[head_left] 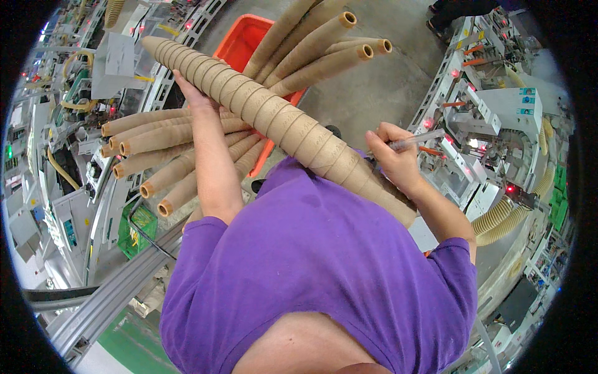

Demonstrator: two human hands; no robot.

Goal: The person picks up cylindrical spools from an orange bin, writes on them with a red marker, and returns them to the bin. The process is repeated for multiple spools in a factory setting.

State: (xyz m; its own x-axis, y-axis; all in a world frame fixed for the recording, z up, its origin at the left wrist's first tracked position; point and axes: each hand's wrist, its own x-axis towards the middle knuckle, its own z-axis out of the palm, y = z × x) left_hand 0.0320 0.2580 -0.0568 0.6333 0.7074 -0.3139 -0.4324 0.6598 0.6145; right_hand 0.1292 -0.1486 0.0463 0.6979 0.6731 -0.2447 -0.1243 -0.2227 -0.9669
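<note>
A long stack of nested brown paper cones (268, 115) lies slantwise before my body, its narrow tip at the far left and its wide end against my shirt on the right. My left hand (198, 100) supports the stack from beneath near the tip, fingers partly hidden behind it. In my right hand (395, 156) a slim clear pen (422, 139) is gripped, its upper end pointing right. That hand is close beside the wide end of the stack; where the pen's tip meets the cones I cannot make out.
Below the stack stands an orange crate (245, 38). More cone stacks stick out of it, some far (317, 68), others to the left (177, 163). Machine rows with hoses (511, 215) run along both sides. A green basket (138, 229) stands at left. Another person's legs show far right.
</note>
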